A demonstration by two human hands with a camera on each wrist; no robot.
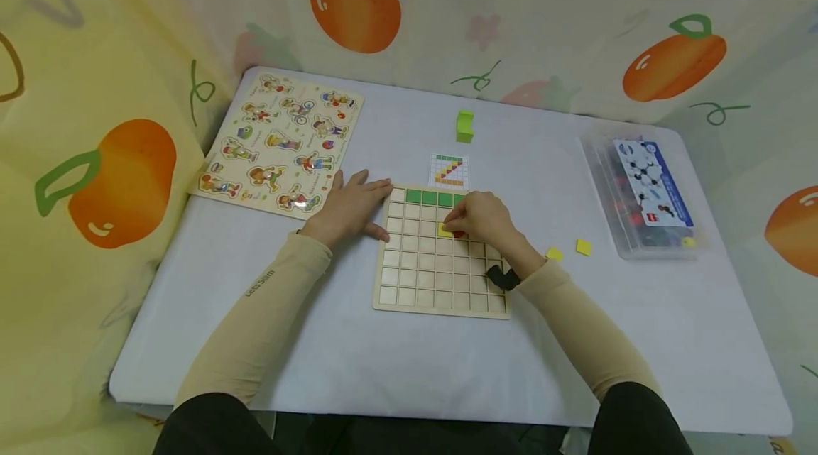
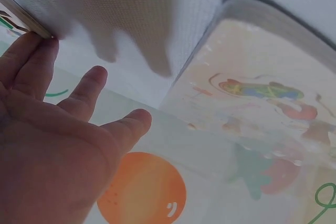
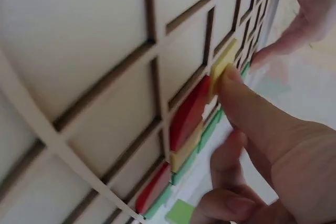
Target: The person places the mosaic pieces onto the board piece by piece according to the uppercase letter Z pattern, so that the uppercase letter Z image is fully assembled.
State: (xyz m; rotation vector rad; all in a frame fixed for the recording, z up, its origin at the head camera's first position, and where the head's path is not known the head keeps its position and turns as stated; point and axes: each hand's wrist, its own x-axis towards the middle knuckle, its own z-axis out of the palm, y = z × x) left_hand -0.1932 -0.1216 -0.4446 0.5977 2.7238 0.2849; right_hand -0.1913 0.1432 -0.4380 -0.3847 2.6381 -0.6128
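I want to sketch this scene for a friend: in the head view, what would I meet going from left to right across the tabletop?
Picture puzzle board → left hand → wooden grid board → two loose yellow tiles → clear plastic box.

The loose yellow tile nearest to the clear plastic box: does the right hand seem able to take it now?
Probably yes, though the right hand pinches another yellow tile at the board, so its grip must release that first. Nothing seems to cover or block the loose tile on the table.
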